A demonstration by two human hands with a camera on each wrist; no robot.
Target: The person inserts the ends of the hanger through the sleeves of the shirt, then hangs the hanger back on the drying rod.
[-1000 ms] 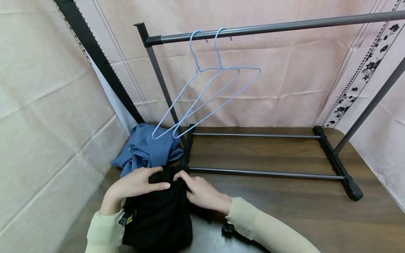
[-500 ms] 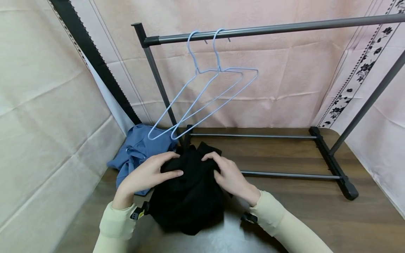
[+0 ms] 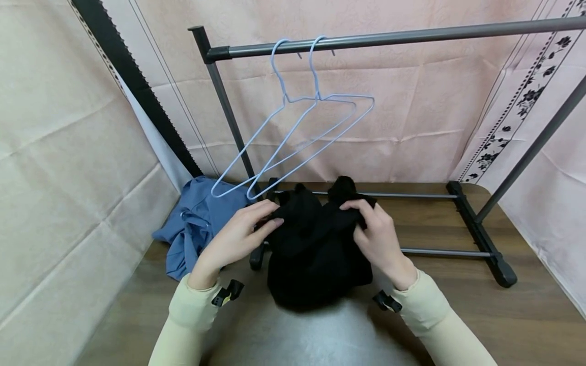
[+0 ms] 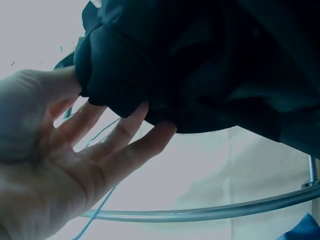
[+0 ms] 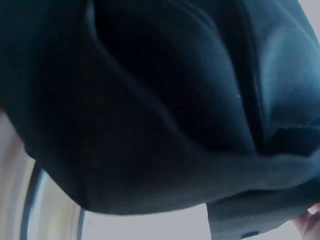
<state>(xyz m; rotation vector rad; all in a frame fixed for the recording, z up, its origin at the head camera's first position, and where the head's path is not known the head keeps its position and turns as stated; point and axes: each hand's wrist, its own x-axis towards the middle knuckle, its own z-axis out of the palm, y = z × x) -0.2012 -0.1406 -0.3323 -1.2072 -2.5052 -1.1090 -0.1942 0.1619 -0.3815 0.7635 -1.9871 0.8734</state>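
Observation:
A bunched black garment (image 3: 316, 254) hangs between my two hands, in front of the rack's left foot. My left hand (image 3: 238, 236) pinches its upper left edge between thumb and fingers. In the left wrist view the thumb and fingertips of the left hand (image 4: 75, 145) meet the dark cloth (image 4: 190, 65). On the other side, my right hand (image 3: 380, 239) grips the upper right part, its fingers curled into the fabric. Folds of the garment (image 5: 150, 150) fill most of the right wrist view, where only a bit of a hand shows at the lower right corner.
Two light blue wire hangers (image 3: 316, 96) hang near the left end of the rack's dark top bar (image 3: 412, 36). A crumpled blue garment (image 3: 197, 223) lies on the wooden table at the left. The rack's right foot (image 3: 485, 239) stands on the right. Cloth curtains (image 3: 68, 152) enclose the table.
Both hands have carried the black garment from the lower left to the right and away from the body. It hangs more spread between them. Hangers and blue garment stay in place.

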